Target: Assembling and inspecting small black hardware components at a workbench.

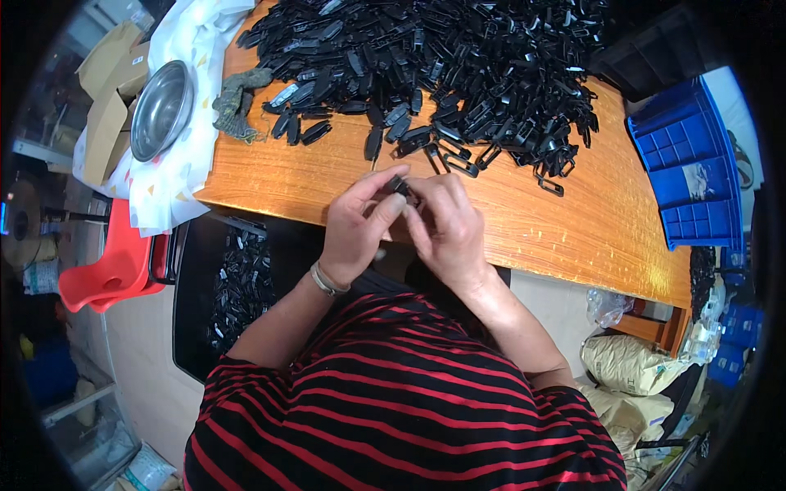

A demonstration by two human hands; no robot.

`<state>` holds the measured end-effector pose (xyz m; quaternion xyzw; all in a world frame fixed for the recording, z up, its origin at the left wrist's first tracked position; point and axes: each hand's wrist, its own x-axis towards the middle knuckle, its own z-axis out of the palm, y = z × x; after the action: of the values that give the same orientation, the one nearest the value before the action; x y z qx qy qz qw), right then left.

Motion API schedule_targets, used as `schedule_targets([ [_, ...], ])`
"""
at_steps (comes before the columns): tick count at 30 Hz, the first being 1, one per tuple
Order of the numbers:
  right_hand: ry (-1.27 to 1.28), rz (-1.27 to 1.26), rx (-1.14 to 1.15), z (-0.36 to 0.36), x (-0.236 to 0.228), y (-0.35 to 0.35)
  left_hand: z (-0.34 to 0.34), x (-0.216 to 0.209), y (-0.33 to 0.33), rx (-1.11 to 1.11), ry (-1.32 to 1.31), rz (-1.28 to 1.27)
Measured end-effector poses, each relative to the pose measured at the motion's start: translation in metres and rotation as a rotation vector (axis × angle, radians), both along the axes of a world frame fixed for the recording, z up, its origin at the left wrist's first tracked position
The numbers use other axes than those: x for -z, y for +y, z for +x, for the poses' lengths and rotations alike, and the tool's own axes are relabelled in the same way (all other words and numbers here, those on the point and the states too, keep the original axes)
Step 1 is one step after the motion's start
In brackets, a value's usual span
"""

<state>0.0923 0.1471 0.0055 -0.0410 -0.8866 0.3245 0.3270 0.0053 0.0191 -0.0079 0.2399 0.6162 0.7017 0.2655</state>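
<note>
My left hand (357,225) and my right hand (449,222) meet over the front edge of the wooden table (565,237). Between their fingertips they hold a small black plastic part (399,185), mostly covered by the fingers. The left thumb and forefinger pinch it, while the right fingers close around its other side. Just beyond the hands lies a large heap of black plastic parts (368,57), some solid and elongated. Others on the right side are open oblong frames, such as the loose black frame (550,186) near the heap's edge.
At the table's left lie a grey cloth (237,102) and a metal bowl (162,110) on white plastic sheeting. Below left, a black bin (192,286) holds more black parts beside a red chair (123,270). A blue crate (688,176) stands at the right, with sacks (626,364) below.
</note>
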Motion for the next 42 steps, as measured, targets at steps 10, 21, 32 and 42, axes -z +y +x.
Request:
schedule_targets([
  [10,0.006,-0.160,0.010,0.005,0.025,-0.020,0.015,0.001,0.004,0.124,-0.011,0.196],
  [21,-0.193,0.012,0.056,-0.010,-0.002,0.037,-0.056,-0.004,0.005,-0.083,0.242,-0.119],
  [32,-0.321,0.112,0.156,-0.034,0.009,0.058,-0.082,-0.002,0.016,-0.282,0.982,-0.659],
  [42,-0.238,-0.004,0.169,0.000,0.004,0.045,-0.082,-0.003,0.002,-0.203,1.068,-0.772],
])
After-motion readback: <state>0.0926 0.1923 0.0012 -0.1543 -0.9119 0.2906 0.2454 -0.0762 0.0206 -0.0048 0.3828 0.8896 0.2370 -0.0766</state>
